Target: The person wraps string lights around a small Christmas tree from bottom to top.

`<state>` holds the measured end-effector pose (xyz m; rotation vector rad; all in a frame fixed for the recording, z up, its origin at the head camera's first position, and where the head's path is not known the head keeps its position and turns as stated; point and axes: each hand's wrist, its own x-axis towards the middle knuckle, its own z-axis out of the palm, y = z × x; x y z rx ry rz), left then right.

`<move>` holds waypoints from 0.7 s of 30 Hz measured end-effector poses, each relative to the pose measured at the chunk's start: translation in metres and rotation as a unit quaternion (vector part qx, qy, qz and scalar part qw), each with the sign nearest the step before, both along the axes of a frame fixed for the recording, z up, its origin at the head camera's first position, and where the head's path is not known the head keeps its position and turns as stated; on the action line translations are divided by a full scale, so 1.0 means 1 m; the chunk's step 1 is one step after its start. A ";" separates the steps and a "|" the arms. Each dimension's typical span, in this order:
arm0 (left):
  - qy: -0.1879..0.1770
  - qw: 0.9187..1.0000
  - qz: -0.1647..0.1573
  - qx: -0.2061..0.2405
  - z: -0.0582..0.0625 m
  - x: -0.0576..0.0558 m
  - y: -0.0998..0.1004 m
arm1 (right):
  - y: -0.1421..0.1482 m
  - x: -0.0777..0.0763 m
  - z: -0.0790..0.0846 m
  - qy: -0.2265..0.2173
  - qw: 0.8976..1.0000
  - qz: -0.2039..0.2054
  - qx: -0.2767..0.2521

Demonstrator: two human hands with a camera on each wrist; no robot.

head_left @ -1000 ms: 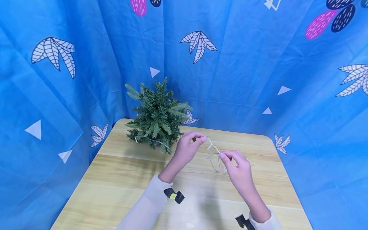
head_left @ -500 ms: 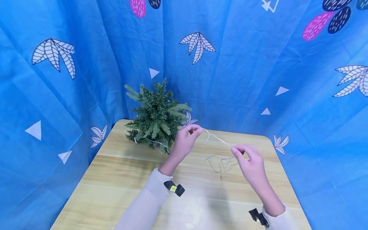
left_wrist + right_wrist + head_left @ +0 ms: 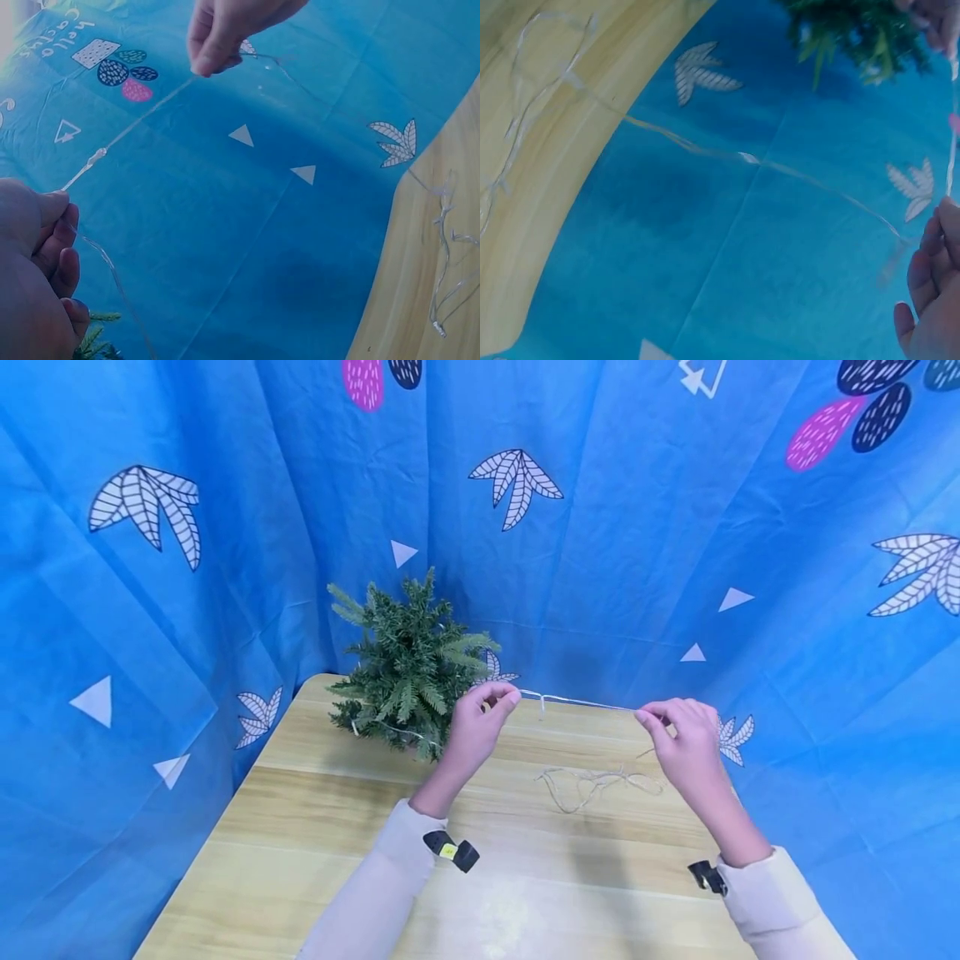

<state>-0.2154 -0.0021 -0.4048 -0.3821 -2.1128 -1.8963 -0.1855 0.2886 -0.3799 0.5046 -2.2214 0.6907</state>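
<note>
Pale wire (image 3: 588, 702) runs taut right of centre in the head view, our left hand (image 3: 477, 720) and right hand (image 3: 686, 739) each pinching it; light and limp, we judge, best held beside its fragile bump (image 3: 96, 156).

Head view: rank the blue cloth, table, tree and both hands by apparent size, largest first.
1. Blue cloth
2. Table
3. Tree
4. Left hand, right hand: too alike to rank.
</note>
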 end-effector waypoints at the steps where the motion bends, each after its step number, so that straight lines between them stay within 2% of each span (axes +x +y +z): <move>1: 0.001 1.000 0.000 0.002 0.000 0.000 0.000 | 0.003 -0.003 0.000 0.001 1.000 -0.004 0.000; 7: 0.004 1.000 -0.002 0.001 -0.001 0.001 -0.002 | 0.014 -0.016 -0.002 0.051 0.999 -0.007 0.016; 13: 0.015 1.000 0.011 -0.002 -0.003 0.000 -0.003 | 0.024 -0.018 -0.001 0.094 0.992 -0.020 0.081; 21: 0.010 1.000 0.011 -0.003 -0.003 -0.003 -0.002 | 0.037 -0.025 0.004 0.134 0.984 -0.035 0.112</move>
